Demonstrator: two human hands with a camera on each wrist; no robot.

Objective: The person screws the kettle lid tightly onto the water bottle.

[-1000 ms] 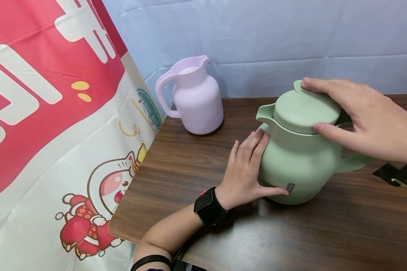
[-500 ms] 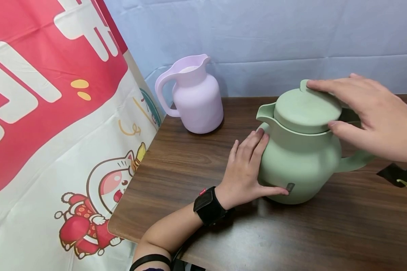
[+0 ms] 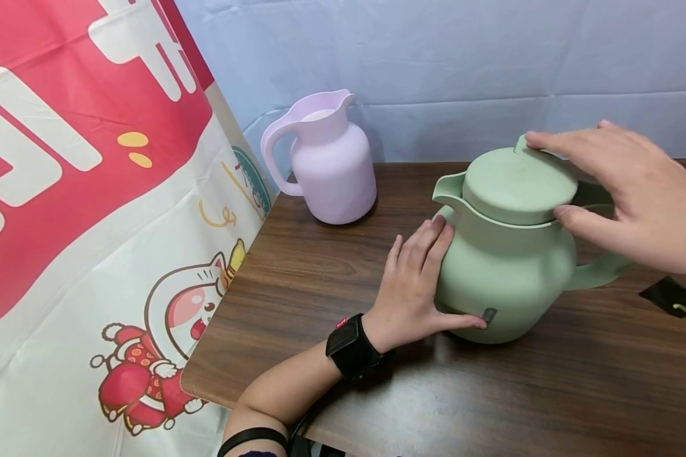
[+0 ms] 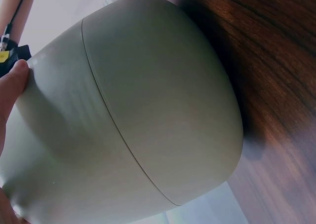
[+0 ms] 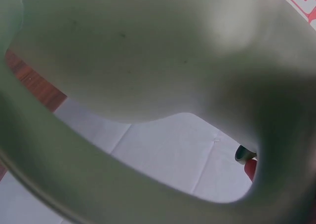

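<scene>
A light-green jug with a spout and a side handle stands upright on the table. My left hand rests spread against its left side, thumb straight across the front. In the left wrist view, the jug's body fills the middle, with a thumb on its side. My right hand grips the round green lid, a finger at its raised tab and the thumb at its rim. Close up in the right wrist view are the jug's handle and a fingertip beside the tab.
A lidless lilac jug stands at the back left of the wooden table. A pale blue cloth hangs behind, a printed red and white cloth at the left. Some black item is at the right.
The lid's tab has shifted to the right, the lid turning on the jug. My right hand has moved slightly right with it. My left hand and the jug stay put.
</scene>
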